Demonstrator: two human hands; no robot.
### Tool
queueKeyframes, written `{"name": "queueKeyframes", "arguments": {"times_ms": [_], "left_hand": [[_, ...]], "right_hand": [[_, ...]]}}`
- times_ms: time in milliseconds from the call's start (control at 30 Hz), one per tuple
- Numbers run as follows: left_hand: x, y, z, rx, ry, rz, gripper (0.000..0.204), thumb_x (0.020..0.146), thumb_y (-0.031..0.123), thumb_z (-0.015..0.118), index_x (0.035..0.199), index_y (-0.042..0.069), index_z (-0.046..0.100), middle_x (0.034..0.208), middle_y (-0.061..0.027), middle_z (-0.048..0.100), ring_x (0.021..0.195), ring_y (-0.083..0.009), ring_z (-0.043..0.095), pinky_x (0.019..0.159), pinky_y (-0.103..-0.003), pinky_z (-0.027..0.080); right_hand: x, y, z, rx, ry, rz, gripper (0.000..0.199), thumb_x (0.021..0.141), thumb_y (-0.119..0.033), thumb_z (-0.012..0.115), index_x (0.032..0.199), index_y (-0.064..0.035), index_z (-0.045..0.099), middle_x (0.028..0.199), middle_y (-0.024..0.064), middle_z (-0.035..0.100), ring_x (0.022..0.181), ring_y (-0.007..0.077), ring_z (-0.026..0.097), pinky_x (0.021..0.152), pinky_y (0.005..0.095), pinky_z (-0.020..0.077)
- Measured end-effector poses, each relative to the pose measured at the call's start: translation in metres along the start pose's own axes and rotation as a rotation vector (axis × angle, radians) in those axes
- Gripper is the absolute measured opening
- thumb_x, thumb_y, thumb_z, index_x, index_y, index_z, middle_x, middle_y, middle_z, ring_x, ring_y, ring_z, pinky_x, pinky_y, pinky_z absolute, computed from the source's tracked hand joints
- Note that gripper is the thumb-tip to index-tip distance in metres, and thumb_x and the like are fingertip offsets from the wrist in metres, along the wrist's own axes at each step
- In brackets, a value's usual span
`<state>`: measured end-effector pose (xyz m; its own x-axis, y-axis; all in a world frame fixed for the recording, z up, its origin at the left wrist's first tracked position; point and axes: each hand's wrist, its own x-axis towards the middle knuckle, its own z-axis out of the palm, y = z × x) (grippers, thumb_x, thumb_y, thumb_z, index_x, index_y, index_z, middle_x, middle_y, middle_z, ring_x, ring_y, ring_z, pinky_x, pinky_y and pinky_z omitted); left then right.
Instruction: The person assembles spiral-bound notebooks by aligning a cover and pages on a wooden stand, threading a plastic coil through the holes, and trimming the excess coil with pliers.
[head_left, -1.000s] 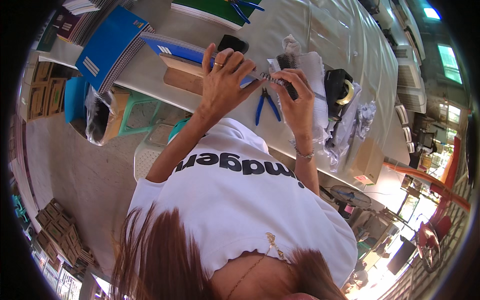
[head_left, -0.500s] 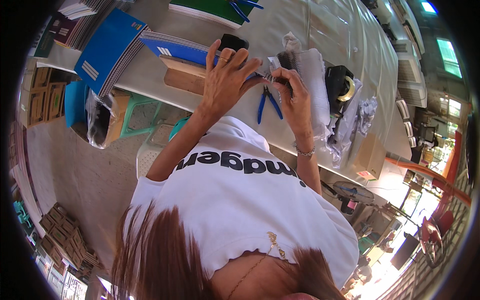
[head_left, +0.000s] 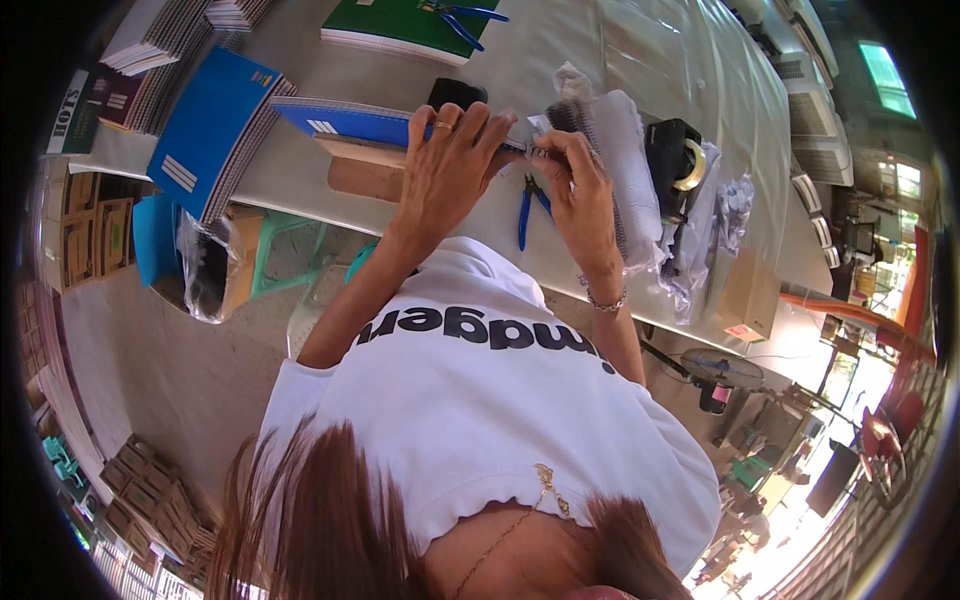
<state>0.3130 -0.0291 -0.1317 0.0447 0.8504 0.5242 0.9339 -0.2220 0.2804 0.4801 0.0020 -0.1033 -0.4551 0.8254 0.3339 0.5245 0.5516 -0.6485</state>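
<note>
A blue wire-bound notebook [head_left: 362, 124] stands on its long edge against a wooden block [head_left: 366, 178], its spine upward. My left hand [head_left: 447, 165] is closed around the notebook's right end. Beside it, my right hand [head_left: 582, 185] pinches the end of the coil wire [head_left: 530, 150] at the notebook's corner. The fingertips of both hands nearly meet there and partly hide the wire. Blue-handled pliers [head_left: 526, 215] lie on the table just below, between my hands. A black object [head_left: 457, 93] sits behind my left hand.
Dark coil wires in white wrapping [head_left: 612, 150] lie right of my hands, beside a black tape dispenser [head_left: 672, 170]. Stacked blue notebooks [head_left: 213, 130] are at the left. A second pair of pliers [head_left: 460, 25] rests on a green notebook [head_left: 385, 30]. A cardboard box [head_left: 745, 290] stands at the right edge.
My left fingers have drawn closer together over the notebook's end. My right hand still pinches at the coil's end, its fingers slightly shifted. The whole view has tilted a little.
</note>
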Motion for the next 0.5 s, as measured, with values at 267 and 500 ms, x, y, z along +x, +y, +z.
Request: {"name": "queueKeyframes", "arguments": {"times_ms": [267,500], "left_hand": [[0.003,0.000,-0.003,-0.067,-0.034,0.011,0.035,0.087,0.031,0.060,0.119,0.018,0.057,0.093,0.0001,0.052,0.091,-0.0192,0.049,0.088,-0.038,0.033],[0.006,-0.005,-0.013,-0.170,-0.100,0.053,0.034,0.086,0.021,0.061,0.119,0.017,0.057,0.092,-0.0010,0.057,0.090,-0.0192,0.054,0.089,-0.038,0.035]], "right_hand": [[0.000,-0.011,0.009,-0.026,0.074,0.069,0.011,0.087,-0.007,0.058,0.097,-0.0047,0.056,0.086,0.0115,0.059,0.083,0.0304,0.057,0.075,0.0381,0.0394],[0.003,-0.017,0.006,-0.210,0.049,-0.011,0.014,0.087,-0.012,0.059,0.100,-0.0058,0.057,0.092,0.0097,0.058,0.087,0.0289,0.056,0.078,0.0384,0.0387]]}}
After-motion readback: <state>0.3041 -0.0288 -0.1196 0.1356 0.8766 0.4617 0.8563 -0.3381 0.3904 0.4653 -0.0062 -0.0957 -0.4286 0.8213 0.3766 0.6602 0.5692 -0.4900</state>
